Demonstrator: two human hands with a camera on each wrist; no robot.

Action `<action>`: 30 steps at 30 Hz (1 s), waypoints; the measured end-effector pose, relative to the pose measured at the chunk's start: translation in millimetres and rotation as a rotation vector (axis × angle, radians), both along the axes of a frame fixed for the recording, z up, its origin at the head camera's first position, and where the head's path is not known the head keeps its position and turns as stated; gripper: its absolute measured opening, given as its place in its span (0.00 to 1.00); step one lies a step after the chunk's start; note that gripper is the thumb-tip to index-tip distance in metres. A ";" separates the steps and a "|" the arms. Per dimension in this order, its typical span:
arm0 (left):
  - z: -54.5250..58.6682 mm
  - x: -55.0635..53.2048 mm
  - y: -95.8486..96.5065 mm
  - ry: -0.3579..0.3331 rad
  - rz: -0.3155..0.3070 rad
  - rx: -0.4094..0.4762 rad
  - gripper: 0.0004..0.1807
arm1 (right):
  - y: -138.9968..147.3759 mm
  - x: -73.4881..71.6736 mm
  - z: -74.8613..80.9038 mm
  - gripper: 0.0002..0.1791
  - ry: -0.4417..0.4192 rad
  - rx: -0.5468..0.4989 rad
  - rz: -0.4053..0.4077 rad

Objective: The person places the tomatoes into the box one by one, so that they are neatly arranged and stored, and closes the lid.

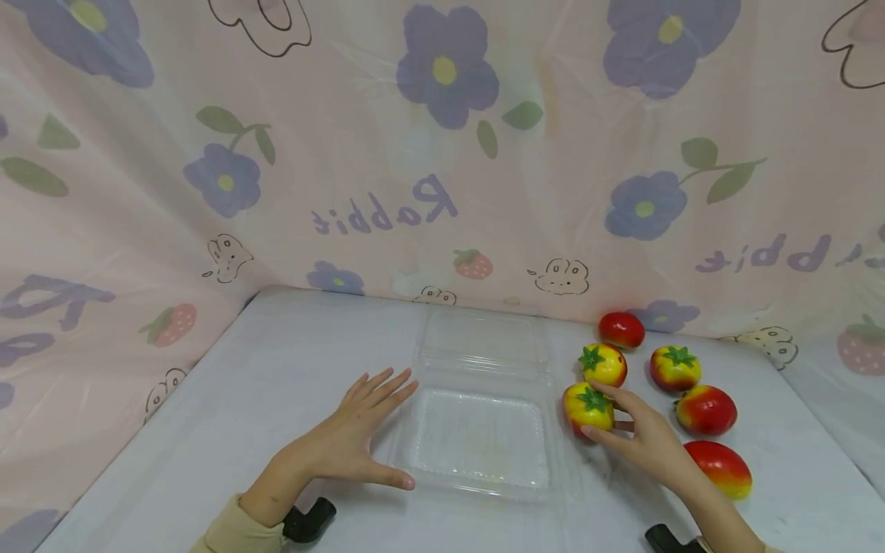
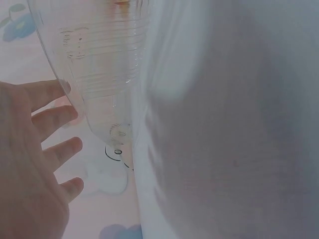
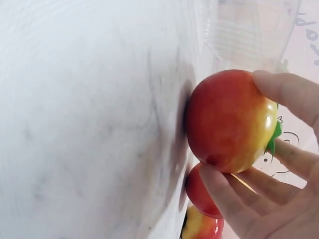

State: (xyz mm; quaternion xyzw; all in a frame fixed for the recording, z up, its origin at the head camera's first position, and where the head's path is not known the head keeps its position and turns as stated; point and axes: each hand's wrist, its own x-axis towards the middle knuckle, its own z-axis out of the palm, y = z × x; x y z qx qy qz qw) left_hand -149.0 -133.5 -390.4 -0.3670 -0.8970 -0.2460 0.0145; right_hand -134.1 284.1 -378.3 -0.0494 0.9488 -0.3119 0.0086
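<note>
My right hand (image 1: 650, 436) pinches a toy persimmon (image 1: 584, 407), yellow and red with a green leafy top. In the right wrist view its red side faces the camera, the persimmon (image 3: 227, 122) sits right at the white tabletop, and fingertips press on two sides of it. To the left lies a clear plastic clamshell box (image 1: 477, 442), with its lid (image 1: 484, 342) folded back toward the wall. Spread fingers mark my left hand (image 1: 356, 442), which is at the box's left edge and holds nothing. The left wrist view has its fingertips close by the clear plastic (image 2: 102, 64).
Behind the pinched persimmon are another persimmon (image 1: 604, 365) and a red fruit (image 1: 621, 330). More toy fruits stand to the right: a persimmon (image 1: 675, 369), a red-yellow fruit (image 1: 706, 410) and a mango-like one (image 1: 720, 467) beside my right wrist. A flowered cloth (image 1: 512, 207) hangs behind the table.
</note>
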 end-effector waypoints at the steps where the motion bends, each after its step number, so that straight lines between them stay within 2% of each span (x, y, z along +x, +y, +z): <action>1: 0.1 0.0 0.5 -0.002 -0.002 0.001 0.64 | 0.5 0.1 0.3 0.39 -0.001 -0.001 0.000; 11: 0.8 -0.2 3.7 -0.005 -0.012 0.015 0.63 | 8.7 4.0 13.0 0.44 -0.051 -0.011 -0.045; 18: 0.5 -2.0 5.3 -0.017 -0.015 0.020 0.61 | 9.2 4.7 29.8 0.42 0.057 0.017 -0.027; 30: 1.1 -2.6 14.2 -0.012 -0.008 -0.002 0.61 | -3.9 -0.8 46.0 0.41 0.117 0.011 -0.003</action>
